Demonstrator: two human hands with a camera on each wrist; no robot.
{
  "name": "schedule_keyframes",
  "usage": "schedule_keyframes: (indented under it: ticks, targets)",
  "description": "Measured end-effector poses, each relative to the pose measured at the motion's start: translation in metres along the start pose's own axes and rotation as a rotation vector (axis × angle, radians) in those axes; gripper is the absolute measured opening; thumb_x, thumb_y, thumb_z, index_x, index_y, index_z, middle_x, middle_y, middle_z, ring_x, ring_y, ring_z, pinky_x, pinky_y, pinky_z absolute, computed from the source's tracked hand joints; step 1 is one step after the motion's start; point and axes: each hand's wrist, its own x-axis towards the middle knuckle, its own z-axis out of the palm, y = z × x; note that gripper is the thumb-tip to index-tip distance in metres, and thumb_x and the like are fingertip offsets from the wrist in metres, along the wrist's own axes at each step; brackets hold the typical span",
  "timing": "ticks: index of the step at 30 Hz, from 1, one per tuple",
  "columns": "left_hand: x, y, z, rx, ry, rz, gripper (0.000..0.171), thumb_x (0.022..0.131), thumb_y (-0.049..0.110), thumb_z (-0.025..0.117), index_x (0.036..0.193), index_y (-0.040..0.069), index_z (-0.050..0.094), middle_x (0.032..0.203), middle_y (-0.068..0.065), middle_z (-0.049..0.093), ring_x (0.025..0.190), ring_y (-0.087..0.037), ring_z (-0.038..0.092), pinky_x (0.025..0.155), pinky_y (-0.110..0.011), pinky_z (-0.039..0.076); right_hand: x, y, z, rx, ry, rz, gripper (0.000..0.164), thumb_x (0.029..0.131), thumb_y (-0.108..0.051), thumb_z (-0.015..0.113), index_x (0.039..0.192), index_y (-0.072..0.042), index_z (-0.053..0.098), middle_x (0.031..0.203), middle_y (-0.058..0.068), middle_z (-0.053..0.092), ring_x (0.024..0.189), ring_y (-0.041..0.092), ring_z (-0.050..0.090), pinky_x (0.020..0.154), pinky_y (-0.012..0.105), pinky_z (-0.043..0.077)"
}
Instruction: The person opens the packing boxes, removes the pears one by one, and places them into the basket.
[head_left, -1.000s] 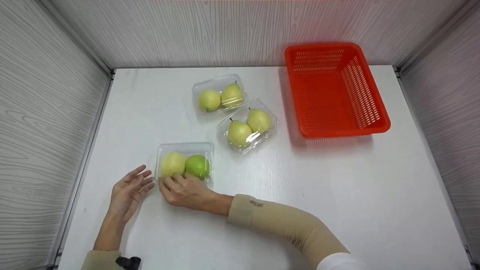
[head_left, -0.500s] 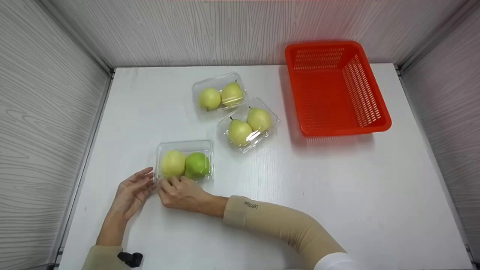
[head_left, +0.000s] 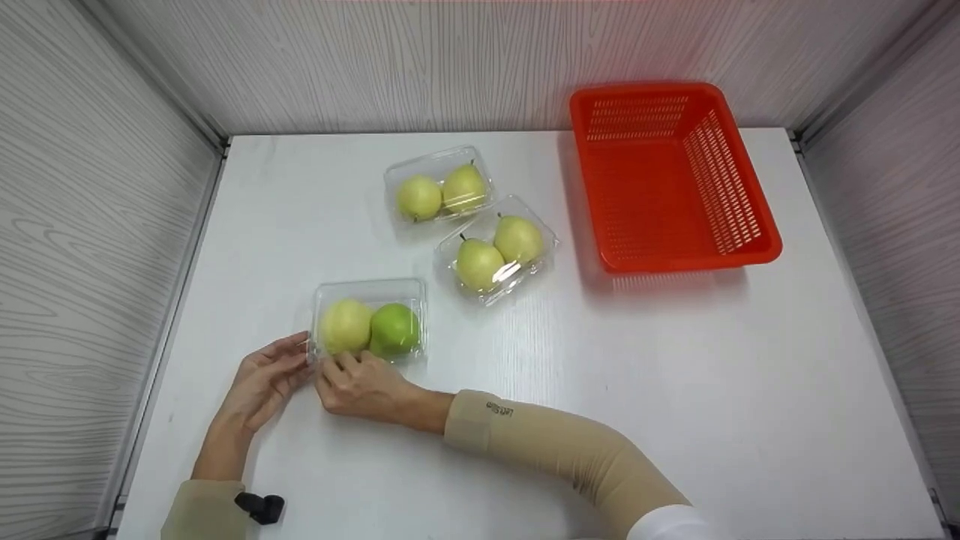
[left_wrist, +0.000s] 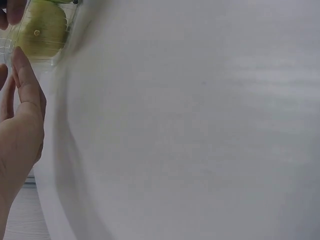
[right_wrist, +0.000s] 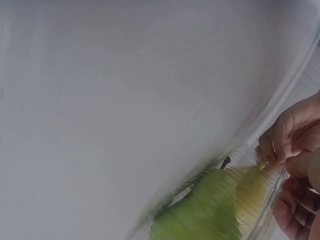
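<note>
A clear plastic clamshell box [head_left: 371, 289] lies on the left of the table, holding a pale yellow pear [head_left: 346, 326] and a bright green pear-shaped fruit [head_left: 394, 330]. My right hand [head_left: 364, 386] comes across from the right, its curled fingers pinching the box's front edge near the left corner. At that same corner is my left hand [head_left: 266, 382], its fairly straight fingers touching the box's left side. In the left wrist view, the left hand [left_wrist: 22, 120] has a fingertip against the clear wall. Both hands meet at the box edge in the right wrist view, where the green fruit [right_wrist: 200, 210] shows a dark stem.
Two more clear boxes stand farther back, the rear box [head_left: 431, 161] and the middle box [head_left: 517, 206], each with two yellow pears. A red perforated basket [head_left: 675, 266] is at the back right. Pale wood-grain panels [head_left: 97, 225] bound the white table [head_left: 675, 390].
My left hand has moved right and slightly forward, bringing its fingers to the box's left corner. The right hand has shifted slightly left along the front edge, showing more of the fruit.
</note>
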Motion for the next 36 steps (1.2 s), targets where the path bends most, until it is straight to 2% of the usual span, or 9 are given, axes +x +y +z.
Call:
schedule_keyframes:
  ticks: [8, 15, 24, 29, 36]
  targets:
    - [0.0007, 0.0004, 0.0001, -0.011, -0.015, -0.006, 0.036, 0.101, -0.01, 0.058, 0.12, 0.014, 0.076, 0.112, 0.002, 0.072, 0.1, -0.01, 0.075, 0.089, -0.021, 0.065, 0.0007, -0.0012, 0.0004, -0.025, -0.011, -0.016, 0.039, 0.105, -0.01, 0.044, 0.094, -0.027, 0.077, 0.085, -0.012, 0.068, 0.067, 0.002, 0.061, 0.049, 0.014, 0.049]
    - [0.0029, -0.0003, 0.0012, 0.004, -0.002, -0.022, 0.035, 0.1, -0.01, 0.059, 0.117, 0.016, 0.076, 0.109, 0.001, 0.072, 0.097, -0.01, 0.075, 0.085, -0.021, 0.066, 0.0018, -0.0059, 0.0046, -0.041, 0.031, 0.017, 0.035, 0.102, -0.009, 0.046, 0.093, -0.025, 0.076, 0.089, -0.011, 0.07, 0.061, 0.002, 0.054, 0.046, 0.015, 0.045]
    - [0.0032, -0.0004, 0.002, 0.011, 0.027, -0.039, 0.036, 0.099, -0.011, 0.058, 0.115, 0.016, 0.076, 0.109, 0.001, 0.077, 0.098, -0.011, 0.077, 0.085, -0.021, 0.066, 0.0032, -0.0095, 0.0047, -0.062, 0.028, 0.025, 0.042, 0.099, -0.002, 0.039, 0.081, -0.027, 0.068, 0.076, -0.012, 0.059, 0.059, 0.003, 0.049, 0.046, 0.015, 0.04]
    - [0.0035, -0.0003, 0.0014, -0.016, 0.019, -0.044, 0.038, 0.1, -0.012, 0.056, 0.114, 0.017, 0.077, 0.113, 0.001, 0.078, 0.102, -0.011, 0.077, 0.087, -0.022, 0.066, 0.0039, -0.0095, 0.0048, -0.074, 0.02, 0.024, 0.04, 0.1, -0.004, 0.039, 0.081, -0.026, 0.067, 0.077, -0.013, 0.058, 0.06, 0.003, 0.049, 0.046, 0.015, 0.04]
    - [0.0043, -0.0012, -0.0004, -0.005, 0.007, -0.041, 0.039, 0.098, -0.013, 0.061, 0.117, 0.018, 0.077, 0.116, 0.001, 0.077, 0.103, -0.011, 0.076, 0.086, -0.019, 0.065, 0.0043, -0.0063, 0.0066, -0.056, 0.04, 0.0, 0.035, 0.102, -0.008, 0.044, 0.085, -0.025, 0.068, 0.077, -0.012, 0.059, 0.059, 0.002, 0.05, 0.045, 0.014, 0.04]
